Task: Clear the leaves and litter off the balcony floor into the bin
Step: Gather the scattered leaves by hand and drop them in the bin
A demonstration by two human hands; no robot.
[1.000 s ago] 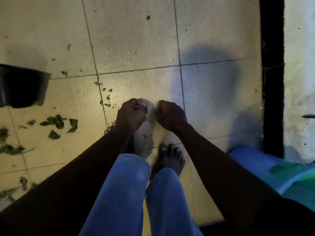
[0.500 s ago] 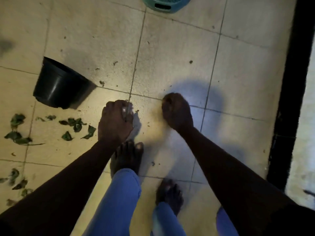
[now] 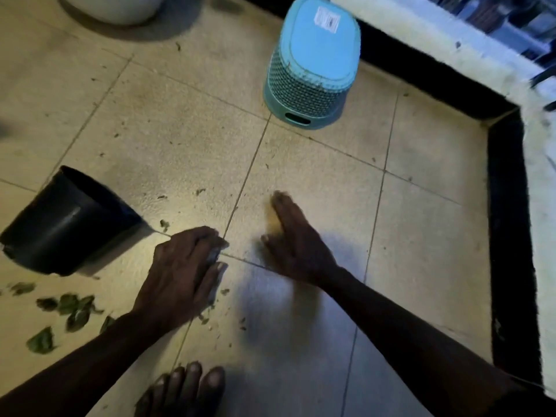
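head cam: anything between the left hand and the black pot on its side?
Head view: one small leaf scrap lies on the floor between the left hand and the black pot. The rest is bare, partly in the pot's shadow.

The floor (image 3: 316, 182) is laid with large pale beige tiles, speckled and somewhat grimy, and thin dark grout lines (image 3: 249, 173) cross it at a slant. A black skirting band (image 3: 508, 236) runs up the right side, turns a corner at the upper right and carries on along the top. Behind it stands a low wall (image 3: 421, 28) with a rough whitish surface; past it, in the far corner, are blurred shapes too unclear to name. A white rounded pot (image 3: 120, 7) sits at the top left, throwing a soft shadow. Warm yellowish light pools on the middle tiles, while the lower right lies in cooler, bluish shade.
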